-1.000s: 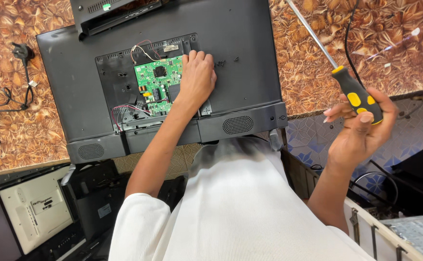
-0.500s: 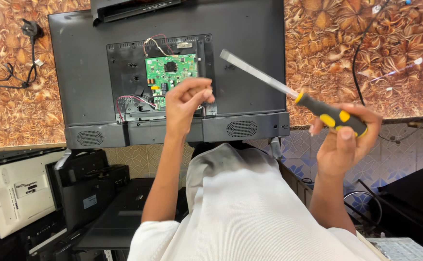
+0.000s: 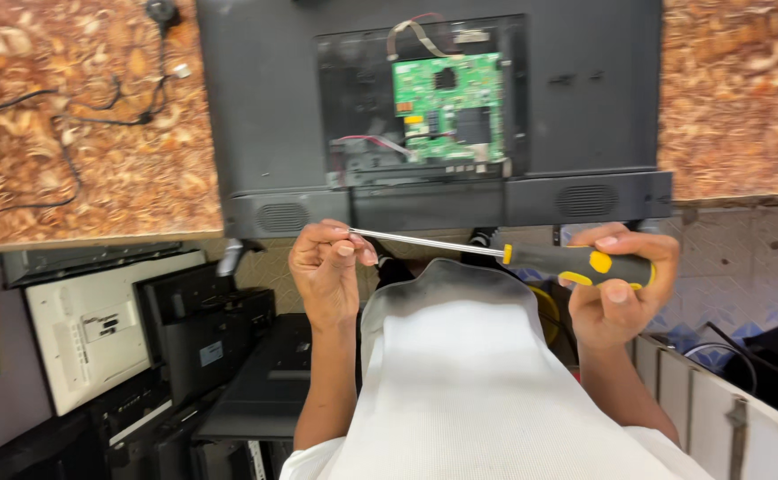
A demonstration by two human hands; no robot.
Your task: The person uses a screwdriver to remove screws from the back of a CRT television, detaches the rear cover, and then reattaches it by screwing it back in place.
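Head camera looks down at two hands in front of a white shirt. The right hand is closed around the black and yellow handle of a screwdriver. The screwdriver lies sideways, level, with its thin metal rod pointing to the left. The left hand pinches the tip of that rod between the thumb and fingers; the other fingers are curled in. Both hands are near the front edge of the desk, which has a brown leafy pattern. On the desk lies a big dark flat TV, back side up. Its middle is open, and a green circuit board shows there. A black cable lies on the desk to the left. Below the desk, on the left, more dark TV sets are stacked.
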